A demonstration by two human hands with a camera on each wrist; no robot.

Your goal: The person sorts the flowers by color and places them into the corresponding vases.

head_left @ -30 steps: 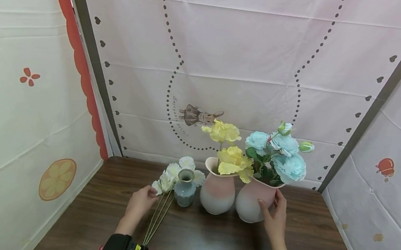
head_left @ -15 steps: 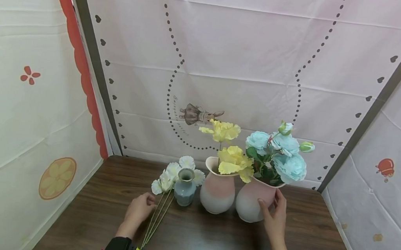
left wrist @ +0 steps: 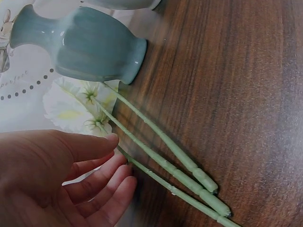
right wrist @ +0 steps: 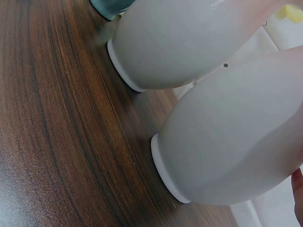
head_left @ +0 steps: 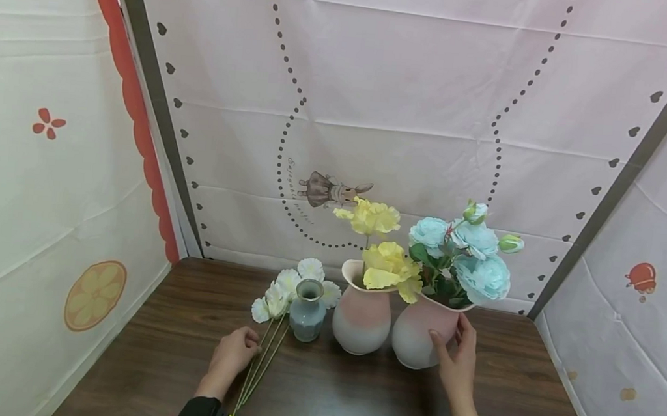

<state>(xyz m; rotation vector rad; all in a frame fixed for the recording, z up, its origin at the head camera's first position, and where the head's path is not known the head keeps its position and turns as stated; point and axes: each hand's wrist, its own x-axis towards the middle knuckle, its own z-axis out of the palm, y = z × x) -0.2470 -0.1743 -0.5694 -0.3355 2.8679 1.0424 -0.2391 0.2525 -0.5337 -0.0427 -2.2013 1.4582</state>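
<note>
White artificial flowers [head_left: 279, 295] lie on the table with their green stems [left wrist: 161, 161] pointing toward me. My left hand [head_left: 233, 355] is just left of these stems. In the left wrist view, its thumb and loosely curled fingers [left wrist: 106, 189] come up to the nearest stem, with no grip visible; whether they touch it is unclear. A small blue-grey vase [head_left: 307, 317] stands beside the blooms. My right hand [head_left: 457, 368] holds the right side of a pink-and-white vase [head_left: 420, 335] containing light blue flowers [head_left: 476, 258], thumb in front, fingers partly hidden behind.
Between the held vase and the small one stands another pink-and-white vase [head_left: 362, 321], with yellow flowers [head_left: 384, 264]. All stand on a dark wooden table [head_left: 341, 404]. Printed cloth [head_left: 401, 96] hangs behind and on both sides.
My left hand has left the white petals and come back toward me, then slightly right to the stems. My right hand stays on its vase.
</note>
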